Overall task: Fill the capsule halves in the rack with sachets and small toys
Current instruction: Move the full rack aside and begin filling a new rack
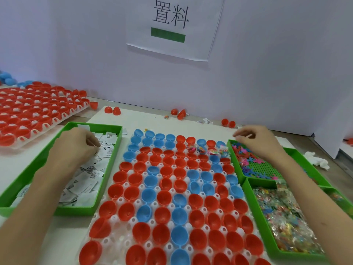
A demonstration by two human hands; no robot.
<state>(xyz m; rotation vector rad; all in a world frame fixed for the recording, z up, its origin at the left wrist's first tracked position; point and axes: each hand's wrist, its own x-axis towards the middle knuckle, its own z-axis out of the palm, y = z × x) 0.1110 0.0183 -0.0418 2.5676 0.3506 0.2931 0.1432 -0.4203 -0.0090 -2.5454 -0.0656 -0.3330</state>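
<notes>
A white rack (122, 241) in front of me holds several red and blue capsule halves (164, 197), open side up. A few halves near its far right edge hold small colourful toys (202, 150). My left hand (76, 146) is down in the green tray of white printed sachets (91, 169), fingers curled among them. My right hand (257, 140) hovers over the far end of the green tray of small flat toys (248, 161), fingertips pinched together; whether they hold anything I cannot see.
A green tray of clear-wrapped toys (282, 217) lies at the near right. A second rack of red halves (32, 111) sits at the far left. Loose red halves (112, 110) lie along the white wall, and a crumpled tissue (315, 159) lies at the right.
</notes>
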